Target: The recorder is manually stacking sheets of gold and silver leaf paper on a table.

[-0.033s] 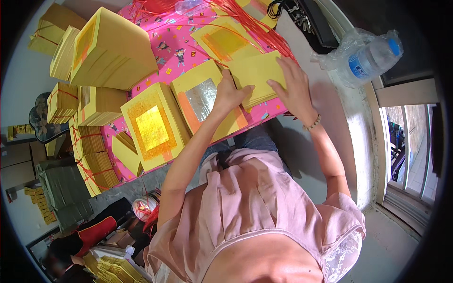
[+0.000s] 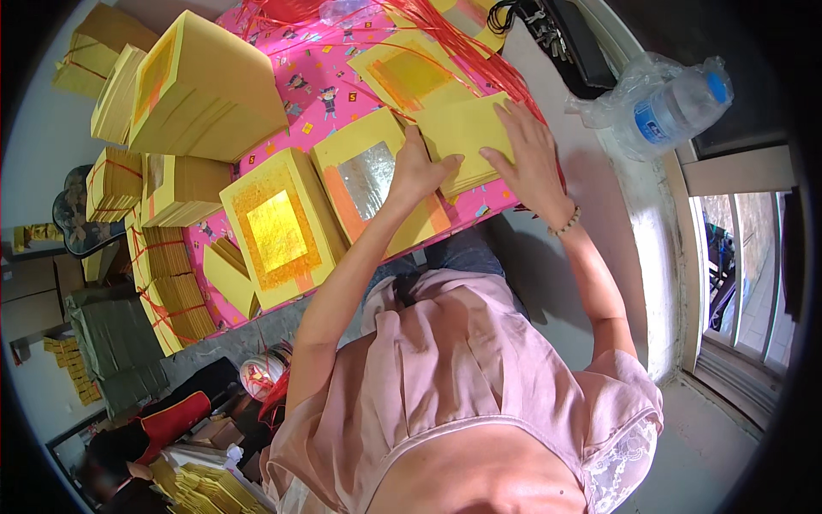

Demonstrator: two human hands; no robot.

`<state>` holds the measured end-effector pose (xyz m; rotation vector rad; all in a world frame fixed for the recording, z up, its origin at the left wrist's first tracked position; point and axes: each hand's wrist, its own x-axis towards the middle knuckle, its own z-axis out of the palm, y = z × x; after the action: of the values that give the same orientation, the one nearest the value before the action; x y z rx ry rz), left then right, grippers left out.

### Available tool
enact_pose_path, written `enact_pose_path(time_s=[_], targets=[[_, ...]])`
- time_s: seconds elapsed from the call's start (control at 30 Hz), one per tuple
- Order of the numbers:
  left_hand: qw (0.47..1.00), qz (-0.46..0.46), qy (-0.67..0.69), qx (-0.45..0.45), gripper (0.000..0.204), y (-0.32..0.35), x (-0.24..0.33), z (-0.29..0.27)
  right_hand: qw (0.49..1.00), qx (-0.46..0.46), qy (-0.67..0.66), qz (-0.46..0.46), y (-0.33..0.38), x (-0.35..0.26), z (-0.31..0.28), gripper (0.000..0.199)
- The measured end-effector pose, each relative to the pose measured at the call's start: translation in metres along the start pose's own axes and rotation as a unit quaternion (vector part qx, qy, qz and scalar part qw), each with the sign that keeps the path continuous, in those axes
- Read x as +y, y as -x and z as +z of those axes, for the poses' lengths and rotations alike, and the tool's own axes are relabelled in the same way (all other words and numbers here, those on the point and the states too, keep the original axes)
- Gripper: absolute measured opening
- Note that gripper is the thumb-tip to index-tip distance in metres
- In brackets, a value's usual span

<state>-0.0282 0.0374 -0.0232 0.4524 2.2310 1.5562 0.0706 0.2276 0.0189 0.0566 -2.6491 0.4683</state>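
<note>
A low stack of plain yellow paper sheets (image 2: 467, 128) lies at the right of the pink table, between my two hands. My left hand (image 2: 419, 171) grips its left side, index finger along the edge and thumb over the near part. On the opposite edge my right hand (image 2: 533, 163) holds the stack, fingers stretched along the side and thumb on top. Left of it sits a paper stack with a silver foil square (image 2: 368, 182), partly covered by my left hand and forearm. Farther left stands a thicker stack with a gold foil square (image 2: 276, 227).
Taller yellow paper stacks (image 2: 218, 94) and red-tied bundles (image 2: 175, 278) fill the table's left side. Loose red strips (image 2: 462, 43) trail over orange-marked sheets (image 2: 407, 73) at the back. A plastic bottle (image 2: 676, 111) stands beyond the table at right.
My right hand has shifted very slightly left on the stack. My left hand and the paper stacks look the same.
</note>
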Motion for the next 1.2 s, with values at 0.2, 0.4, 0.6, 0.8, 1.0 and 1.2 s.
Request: enact_pose_path(time_s=[0.2,0.4,0.6,0.8,1.0,1.2], targets=[[0.999,0.0,-0.015,0.028,0.075,0.01,0.008,0.004,0.991,-0.109,0.078,-0.025,0.007,0.01,0.03,0.062],[0.983,0.081,-0.103,0.127,0.088,0.03,0.018,0.017,0.991,-0.096,0.072,-0.062,0.006,0.02,0.034,0.06],[0.966,0.165,-0.148,0.133,0.075,0.057,0.03,-0.01,0.987,-0.138,0.076,-0.039,-0.005,0.019,0.022,0.058],[0.969,0.185,-0.088,0.14,0.049,0.11,0.039,-0.082,0.981,-0.17,0.089,-0.015,-0.022,0.01,0.007,0.058],[0.966,0.132,-0.078,0.211,0.029,0.165,0.014,-0.141,0.993,-0.08,-0.004,-0.089,-0.046,-0.036,-0.017,0.044],[0.949,0.091,-0.106,0.284,0.019,0.209,-0.016,-0.177,0.949,-0.153,-0.18,-0.209,-0.046,-0.12,0.003,0.023]])
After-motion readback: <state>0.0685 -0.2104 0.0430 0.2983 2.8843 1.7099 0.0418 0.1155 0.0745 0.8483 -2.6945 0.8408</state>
